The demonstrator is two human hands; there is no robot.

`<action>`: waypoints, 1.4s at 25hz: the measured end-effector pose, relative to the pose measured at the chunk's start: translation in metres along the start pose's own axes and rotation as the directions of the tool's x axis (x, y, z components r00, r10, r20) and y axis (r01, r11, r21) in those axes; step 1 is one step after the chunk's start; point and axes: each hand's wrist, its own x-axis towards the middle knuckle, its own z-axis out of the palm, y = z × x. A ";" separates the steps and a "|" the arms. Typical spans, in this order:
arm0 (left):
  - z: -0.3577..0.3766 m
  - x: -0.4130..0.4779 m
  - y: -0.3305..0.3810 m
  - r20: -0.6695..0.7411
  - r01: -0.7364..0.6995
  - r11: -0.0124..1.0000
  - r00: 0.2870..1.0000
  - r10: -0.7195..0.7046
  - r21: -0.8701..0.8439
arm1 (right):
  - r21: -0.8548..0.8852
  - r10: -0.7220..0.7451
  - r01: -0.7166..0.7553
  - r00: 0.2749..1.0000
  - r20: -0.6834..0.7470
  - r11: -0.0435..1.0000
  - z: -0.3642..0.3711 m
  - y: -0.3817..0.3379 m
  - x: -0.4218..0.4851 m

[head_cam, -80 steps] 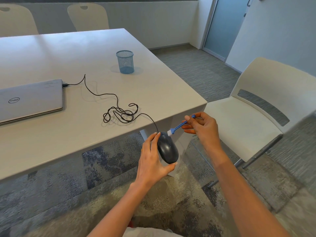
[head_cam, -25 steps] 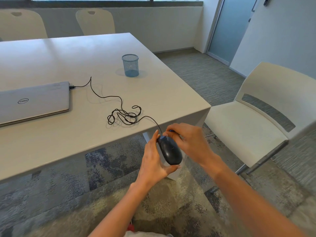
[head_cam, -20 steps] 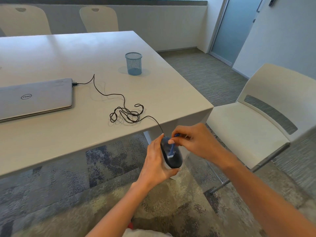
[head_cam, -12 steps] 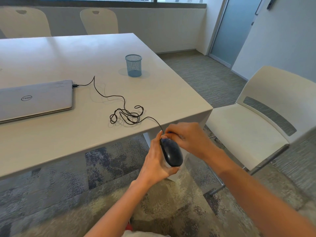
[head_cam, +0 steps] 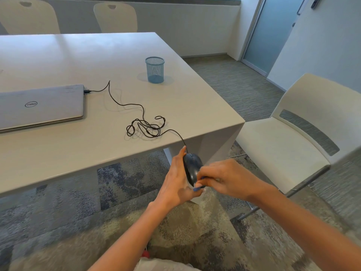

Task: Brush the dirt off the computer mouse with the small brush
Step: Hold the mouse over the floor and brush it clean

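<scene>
A black wired computer mouse point(head_cam: 191, 166) is held in the air just off the table's near right corner, gripped by my left hand point(head_cam: 175, 182) from its left side and below. My right hand point(head_cam: 224, 178) pinches a small blue brush point(head_cam: 199, 187), whose tip lies against the mouse's near end. Most of the brush is hidden by my fingers. The mouse's black cable point(head_cam: 144, 128) runs up onto the table in a tangle and on to the laptop.
A closed silver laptop point(head_cam: 41, 106) lies at the left of the white table point(head_cam: 97, 55). A blue mesh pen cup point(head_cam: 155, 69) stands toward the table's right side. A white chair point(head_cam: 289, 133) stands right of the table; two more stand behind it.
My right hand has moved the brush from the far end of the mouse down to its near end. My left hand keeps its hold on the mouse.
</scene>
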 end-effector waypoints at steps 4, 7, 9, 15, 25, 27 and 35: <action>0.002 -0.003 0.001 0.019 -0.059 0.998 0.998 0.059 0.013 | 0.231 0.221 -0.157 0.934 -0.281 0.960 -0.010 0.014 0.002; 0.004 -0.003 0.005 -0.012 -0.053 0.998 0.998 0.054 0.024 | 0.167 0.218 -0.161 0.875 -0.431 0.973 -0.004 0.016 0.011; 0.004 -0.004 0.004 -0.042 -0.060 0.997 0.997 0.062 0.039 | 0.087 0.162 -0.139 0.896 -0.413 0.986 0.007 0.014 0.009; 0.000 -0.006 -0.005 -0.107 -0.042 0.995 0.993 0.052 0.094 | 0.012 0.061 -0.061 0.928 -0.368 0.998 0.022 0.015 -0.026; 0.000 0.004 0.003 -0.100 -0.101 0.994 0.990 0.103 0.030 | 0.377 0.617 -0.508 0.737 -0.275 0.774 0.056 0.041 -0.050; 0.002 0.003 0.002 -0.088 -0.121 0.993 0.989 0.121 0.008 | 0.409 0.635 -0.528 0.748 -0.191 0.744 0.060 0.042 -0.043; 0.005 0.011 -0.007 0.047 -0.061 0.995 0.997 0.057 0.081 | 0.531 0.654 -0.561 0.756 0.016 0.635 0.058 0.044 -0.035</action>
